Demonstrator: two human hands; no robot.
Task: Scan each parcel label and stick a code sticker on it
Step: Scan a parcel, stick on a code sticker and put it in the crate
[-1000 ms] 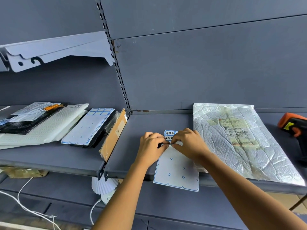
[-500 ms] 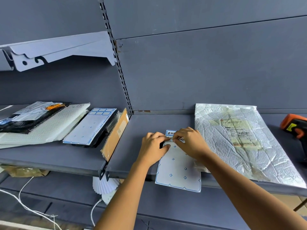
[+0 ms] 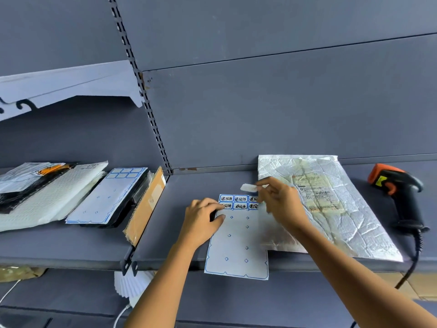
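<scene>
Right hand (image 3: 281, 202) is raised just above the shelf (image 3: 189, 185). Its fingers (image 3: 266, 184) are closed narrow on one sticker (image 3: 248, 187), pinched by its right end so most of it hangs free. The sticker is clear of the sheet (image 3: 236, 245), in the air over the sheet's top right corner and just left of the parcel (image 3: 350, 223). An end grip likely keeps the glue side off the skin.

Left hand (image 3: 203, 221) is at the sheet's upper left edge, with bent fingers (image 3: 214, 204) and thumb bearing on it beside the printed rows. Cannot tell whether it presses or pinches. The purpose looks plain: anchor the sheet so it does not rise with the sticker. The sheet overhangs the shelf front. Two printed rows show at its top, with bare backing below.

The parcel is a crinkled silver bag lying flat. Its label (image 3: 316, 192) is face up and uncovered, so it can be scanned and stuck without turning. Its left edge meets the sheet's right side.

Scanner (image 3: 399, 197) lies on the shelf right of the parcel and apart from it, cord trailing over the edge, unheld.

The left bay holds a pile (image 3: 47, 192) of flat parcels, a spare sheet (image 3: 111, 195) on top of one, and cardboard (image 3: 146, 204) leaning at the divider.

Judgement: the sticking step is in hand, and the next move is a short carry right onto the parcel. The risk is the thin sticker curling onto itself or onto the fingers.
</scene>
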